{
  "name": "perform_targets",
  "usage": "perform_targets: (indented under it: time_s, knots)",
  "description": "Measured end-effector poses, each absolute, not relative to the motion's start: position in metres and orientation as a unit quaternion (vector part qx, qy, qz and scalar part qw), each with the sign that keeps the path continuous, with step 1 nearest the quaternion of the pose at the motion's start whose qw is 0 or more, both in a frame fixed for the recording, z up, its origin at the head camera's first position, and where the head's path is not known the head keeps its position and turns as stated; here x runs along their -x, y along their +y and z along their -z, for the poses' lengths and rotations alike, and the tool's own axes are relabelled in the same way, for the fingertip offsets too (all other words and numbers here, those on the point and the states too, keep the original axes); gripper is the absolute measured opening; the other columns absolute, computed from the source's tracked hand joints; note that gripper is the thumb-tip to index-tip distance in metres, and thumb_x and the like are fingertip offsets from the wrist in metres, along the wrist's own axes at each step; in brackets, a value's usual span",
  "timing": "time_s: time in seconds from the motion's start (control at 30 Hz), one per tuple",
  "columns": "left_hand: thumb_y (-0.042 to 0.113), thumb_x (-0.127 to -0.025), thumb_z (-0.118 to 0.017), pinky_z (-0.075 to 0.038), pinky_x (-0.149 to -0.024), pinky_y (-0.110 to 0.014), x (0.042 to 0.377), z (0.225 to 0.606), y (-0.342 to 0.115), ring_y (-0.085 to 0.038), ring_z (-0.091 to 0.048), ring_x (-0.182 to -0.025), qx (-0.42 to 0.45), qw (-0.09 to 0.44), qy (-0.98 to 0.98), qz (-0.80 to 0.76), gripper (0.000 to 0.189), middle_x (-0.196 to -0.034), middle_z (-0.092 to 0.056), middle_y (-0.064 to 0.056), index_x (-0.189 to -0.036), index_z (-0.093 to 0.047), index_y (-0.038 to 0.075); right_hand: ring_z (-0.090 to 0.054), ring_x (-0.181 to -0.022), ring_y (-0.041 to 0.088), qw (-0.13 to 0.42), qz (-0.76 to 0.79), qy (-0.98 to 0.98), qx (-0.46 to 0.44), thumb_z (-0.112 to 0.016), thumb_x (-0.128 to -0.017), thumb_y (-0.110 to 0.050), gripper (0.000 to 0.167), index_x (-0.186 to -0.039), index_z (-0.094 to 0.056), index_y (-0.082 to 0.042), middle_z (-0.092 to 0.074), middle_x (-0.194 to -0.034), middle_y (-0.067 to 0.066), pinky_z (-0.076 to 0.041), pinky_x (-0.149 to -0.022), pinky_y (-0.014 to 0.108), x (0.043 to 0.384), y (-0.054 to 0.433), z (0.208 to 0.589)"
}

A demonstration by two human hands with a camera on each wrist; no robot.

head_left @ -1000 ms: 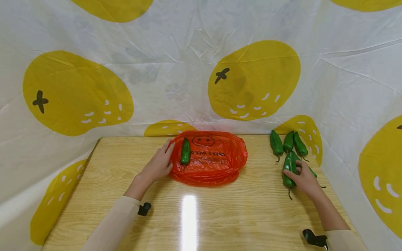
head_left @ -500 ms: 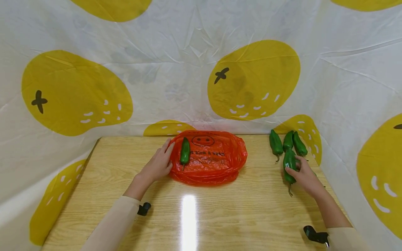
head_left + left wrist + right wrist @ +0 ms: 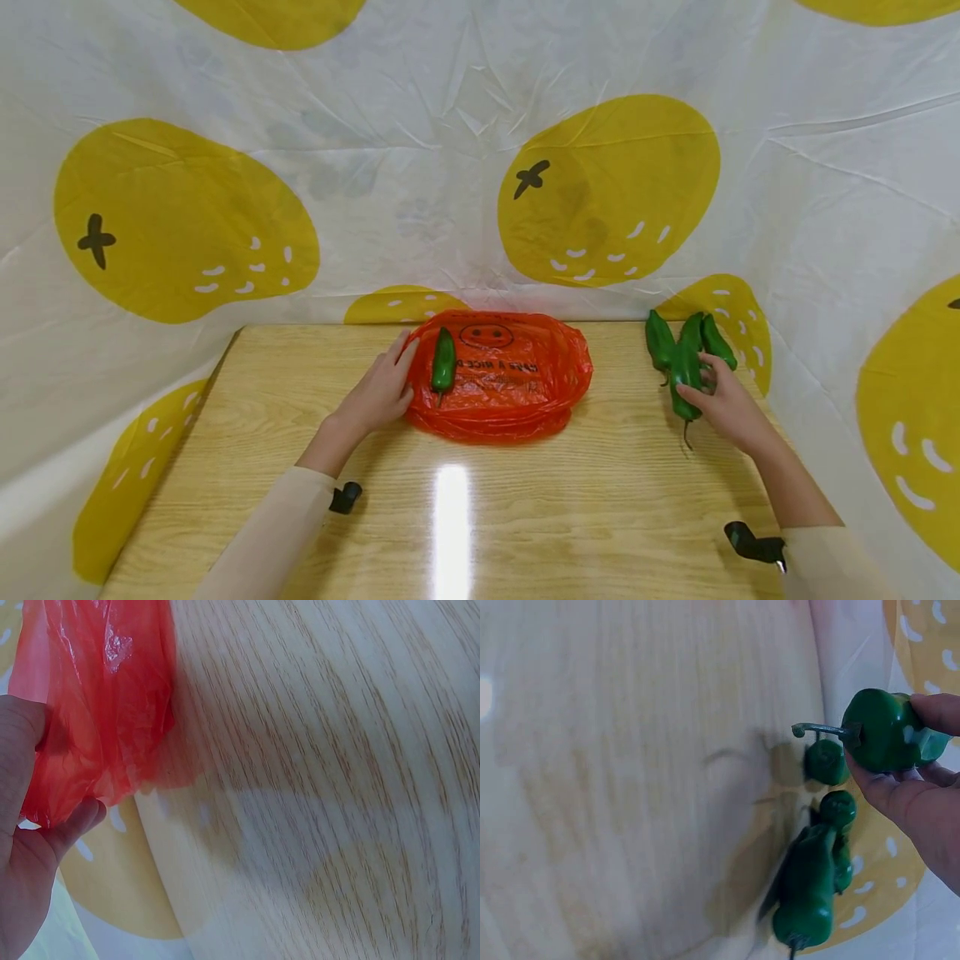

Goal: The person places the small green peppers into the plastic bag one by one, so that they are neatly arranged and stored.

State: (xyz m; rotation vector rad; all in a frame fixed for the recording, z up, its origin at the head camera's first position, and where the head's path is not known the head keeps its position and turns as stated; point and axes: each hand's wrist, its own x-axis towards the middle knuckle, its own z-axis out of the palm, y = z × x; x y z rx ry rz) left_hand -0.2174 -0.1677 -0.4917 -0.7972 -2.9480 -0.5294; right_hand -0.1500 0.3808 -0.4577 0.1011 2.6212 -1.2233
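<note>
Red plastic, thin and wrinkled, spreads into an open carrier bag [image 3: 487, 421] on the wood-grain counter [image 3: 585, 508], where my left hand [image 3: 377, 389] holds its left edge, film caught between thumb and fingers. One green pepper [image 3: 443, 362] lies inside the bag's rim at the left, its stem pointing toward me, beside a printed smiling face [image 3: 486, 337] and mirror-reversed lettering. Well apart, at the far right of the counter, my right hand [image 3: 726, 408] grips a second pepper [image 3: 685, 383] between thumb and fingers, holding it above the surface with its curved stem [image 3: 817, 728] hanging free. Just beneath and behind it, four more peppers [image 3: 805, 892] rest close together near the counter's back right corner, partly covered from above by my hand and its load. A small black device [image 3: 347, 497] shows at each of my wrists, below pale sleeves [image 3: 270, 533]. White cloth [image 3: 420, 100] printed with large yellow fruit hangs behind the counter and along both sides.
</note>
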Motion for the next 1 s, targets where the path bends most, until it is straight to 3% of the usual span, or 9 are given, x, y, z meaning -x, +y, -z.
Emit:
perform_targets:
  time_s: [0.43,0.6,0.67,0.73,0.87,1.0]
  knots:
    - [0.008,-0.092,-0.063,-0.044,-0.113,-0.056,0.218,0.492,-0.166,-0.049,-0.054,-0.129,0.257,0.025,-0.952,0.166,0.077,-0.169,-0.018,-0.025,-0.16,-0.029,-0.002,-0.028,-0.141,0.066,0.103,0.414,0.905,0.004,-0.058,-0.105,-0.037,0.092,-0.163,0.0,0.005,-0.016,-0.158,0.047,-0.039,-0.106,0.073,0.167,0.366,0.435]
    - [0.008,-0.092,-0.063,-0.044,-0.113,-0.057,0.218,0.491,-0.165,-0.049,-0.053,-0.13,0.26,0.025,-0.951,0.167,0.076,-0.169,-0.02,-0.026,-0.16,-0.03,-0.002,-0.049,-0.132,0.056,0.085,0.435,0.896,0.028,-0.059,-0.105,-0.031,0.084,-0.162,-0.009,0.005,-0.039,-0.15,0.042,-0.059,-0.09,0.039,0.172,0.358,0.429]
    - [0.007,-0.092,-0.063,-0.045,-0.112,-0.057,0.217,0.49,-0.165,-0.049,-0.053,-0.131,0.261,0.026,-0.95,0.168,0.076,-0.168,-0.021,-0.028,-0.159,-0.03,-0.003,-0.053,-0.129,0.053,0.082,0.433,0.897,0.031,-0.06,-0.105,-0.031,0.083,-0.162,-0.013,0.005,-0.044,-0.147,0.04,-0.058,-0.081,0.026,0.174,0.356,0.426]
    - [0.007,-0.092,-0.064,-0.045,-0.112,-0.057,0.216,0.489,-0.164,-0.049,-0.053,-0.131,0.26,0.025,-0.95,0.168,0.076,-0.167,-0.022,-0.028,-0.159,-0.03,-0.004,-0.051,-0.131,0.054,0.083,0.424,0.901,0.033,-0.06,-0.104,-0.033,0.083,-0.162,-0.014,0.005,-0.043,-0.148,0.039,-0.056,-0.081,0.022,0.176,0.355,0.423]
    - [0.008,-0.092,-0.064,-0.044,-0.113,-0.056,0.216,0.488,-0.164,-0.049,-0.052,-0.131,0.258,0.024,-0.951,0.167,0.076,-0.168,-0.02,-0.027,-0.159,-0.03,-0.004,-0.05,-0.132,0.053,0.086,0.413,0.906,0.036,-0.061,-0.104,-0.036,0.083,-0.161,-0.017,0.005,-0.044,-0.148,0.037,-0.056,-0.084,0.024,0.181,0.351,0.417]
    - [0.008,-0.092,-0.064,-0.045,-0.112,-0.056,0.217,0.49,-0.165,-0.049,-0.054,-0.128,0.259,0.026,-0.951,0.167,0.076,-0.169,-0.019,-0.025,-0.159,-0.03,-0.003,-0.045,-0.136,0.056,0.094,0.403,0.909,0.037,-0.061,-0.103,-0.04,0.085,-0.161,-0.017,0.005,-0.039,-0.153,0.039,-0.056,-0.098,0.05,0.185,0.345,0.411]
